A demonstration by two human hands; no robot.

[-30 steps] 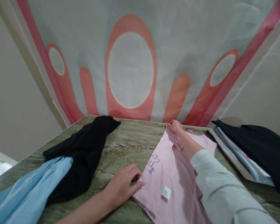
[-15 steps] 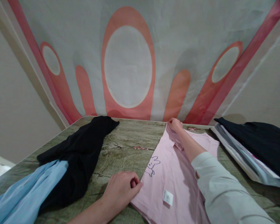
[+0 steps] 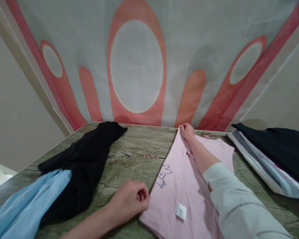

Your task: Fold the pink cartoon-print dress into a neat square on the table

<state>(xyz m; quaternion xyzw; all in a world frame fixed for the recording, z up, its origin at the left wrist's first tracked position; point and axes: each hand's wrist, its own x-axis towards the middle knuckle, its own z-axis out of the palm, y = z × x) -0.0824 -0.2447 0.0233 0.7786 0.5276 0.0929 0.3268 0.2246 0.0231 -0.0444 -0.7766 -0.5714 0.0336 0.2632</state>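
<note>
A pink top (image 3: 169, 186) with a rabbit line drawing near its left edge and a white label (image 3: 181, 211) lower down lies on the wood-patterned table, partly folded over. My right hand (image 3: 187, 131) pinches its far left corner by the table's back edge, and that forearm covers some of the cloth. Lower on the same side, my left hand (image 3: 133, 199) is closed, thumb and forefinger pinched at the top's left edge. The fingertips there hide how much fabric they hold.
On the left, a black garment (image 3: 89, 166) lies crumpled with a light blue garment (image 3: 37, 196) against it. A stack of folded clothes (image 3: 271, 162), a black one uppermost, stands at the right. Behind the table (image 3: 129, 159) hangs a printed backdrop (image 3: 137, 66).
The view has shifted slightly. My left hand has moved a little left along the top's edge, and the cloth near my right hand looks flatter. My right hand keeps its pinch on the corner.
</note>
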